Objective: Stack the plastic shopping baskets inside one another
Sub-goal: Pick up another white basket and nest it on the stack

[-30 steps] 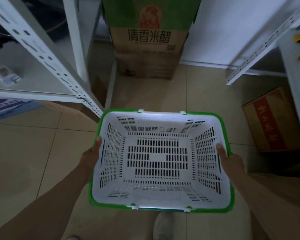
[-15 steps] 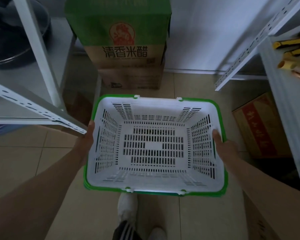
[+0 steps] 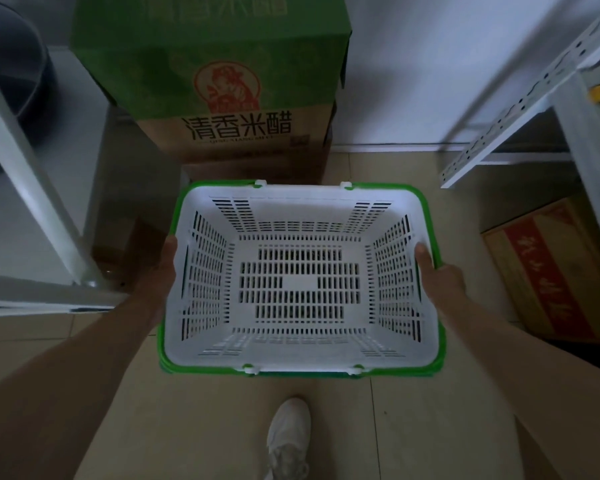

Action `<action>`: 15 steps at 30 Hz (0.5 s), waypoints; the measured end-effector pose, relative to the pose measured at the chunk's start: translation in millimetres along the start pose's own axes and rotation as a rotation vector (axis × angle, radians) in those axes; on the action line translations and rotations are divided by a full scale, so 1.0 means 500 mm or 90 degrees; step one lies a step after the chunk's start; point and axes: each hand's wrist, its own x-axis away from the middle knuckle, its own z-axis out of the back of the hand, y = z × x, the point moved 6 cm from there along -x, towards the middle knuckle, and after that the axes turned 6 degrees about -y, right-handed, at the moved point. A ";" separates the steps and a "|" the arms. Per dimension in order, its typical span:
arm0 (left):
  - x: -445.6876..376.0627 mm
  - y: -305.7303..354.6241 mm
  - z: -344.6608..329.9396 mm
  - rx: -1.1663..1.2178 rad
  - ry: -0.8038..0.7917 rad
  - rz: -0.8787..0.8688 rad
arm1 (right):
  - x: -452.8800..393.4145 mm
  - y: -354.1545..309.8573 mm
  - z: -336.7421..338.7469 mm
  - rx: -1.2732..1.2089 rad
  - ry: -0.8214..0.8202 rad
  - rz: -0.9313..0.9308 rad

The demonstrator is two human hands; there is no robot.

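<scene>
We hold the white basket [image 3: 300, 285] above the floor [image 3: 413, 427], just before the vinegar box [image 3: 229, 98], left hand [image 3: 163, 268] and right hand [image 3: 437, 275] clasping its side rims, thumbs inside, fingers hidden beneath.

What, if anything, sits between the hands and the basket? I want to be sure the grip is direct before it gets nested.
Nothing visible does. The left hand and the right hand each grip a short side of the white basket directly, thumbs over the green rim. The basket is empty. No other basket can be made out.
</scene>
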 end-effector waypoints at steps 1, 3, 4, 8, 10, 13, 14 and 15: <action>-0.009 0.008 -0.002 0.004 0.004 0.003 | -0.009 -0.012 -0.006 0.000 0.001 0.001; -0.018 0.031 -0.008 0.010 0.014 -0.007 | -0.030 -0.034 -0.015 0.000 0.002 -0.001; -0.022 0.042 -0.011 0.009 0.022 -0.003 | -0.041 -0.043 -0.020 0.002 0.001 -0.002; -0.039 0.083 -0.035 0.008 0.048 0.003 | -0.077 -0.077 -0.040 0.000 0.002 0.005; -0.054 0.084 -0.043 0.001 0.049 0.002 | -0.091 -0.086 -0.049 -0.003 0.000 0.004; -0.076 0.088 -0.039 -0.006 0.067 -0.028 | -0.110 -0.094 -0.059 0.006 -0.002 -0.002; -0.086 0.086 -0.036 -0.007 0.070 -0.031 | -0.117 -0.094 -0.062 0.008 -0.002 -0.005; -0.089 0.089 -0.035 -0.003 0.073 -0.027 | -0.120 -0.095 -0.064 0.009 0.000 -0.006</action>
